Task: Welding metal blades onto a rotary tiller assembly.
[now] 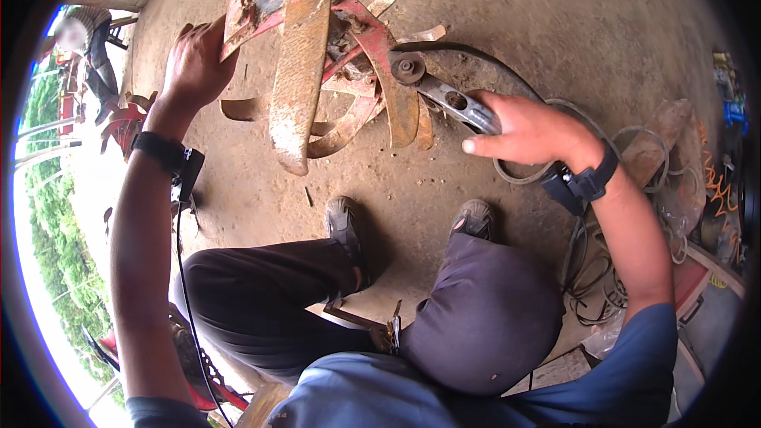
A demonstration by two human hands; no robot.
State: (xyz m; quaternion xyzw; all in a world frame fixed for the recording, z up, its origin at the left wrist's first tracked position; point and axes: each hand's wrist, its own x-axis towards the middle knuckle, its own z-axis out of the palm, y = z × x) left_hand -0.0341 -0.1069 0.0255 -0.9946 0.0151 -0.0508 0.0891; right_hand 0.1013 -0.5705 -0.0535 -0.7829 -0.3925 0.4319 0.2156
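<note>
A rusty tiller blade assembly [299,71], with curved blades and chipped red paint, stands upright at the top centre. My left hand [196,63] grips the edge of its red plate, some fingertips hidden behind it. My right hand [527,128] is closed around a grey metal hand tool [458,105], its thumb stretched along the near side. The tool has a round head with a nut-like centre, close beside the right-hand curved blade [388,71]. Whether head and blade touch, I cannot tell. A dark curved band runs from behind the head toward my right wrist.
A cable [638,131] loops over the concrete floor [571,24] at right, near plastic wrapping [670,150] and orange coiled cord [717,182]. Another person [93,40] and a red machine part [125,123] are at far left. My shoes [342,222] rest below the blades.
</note>
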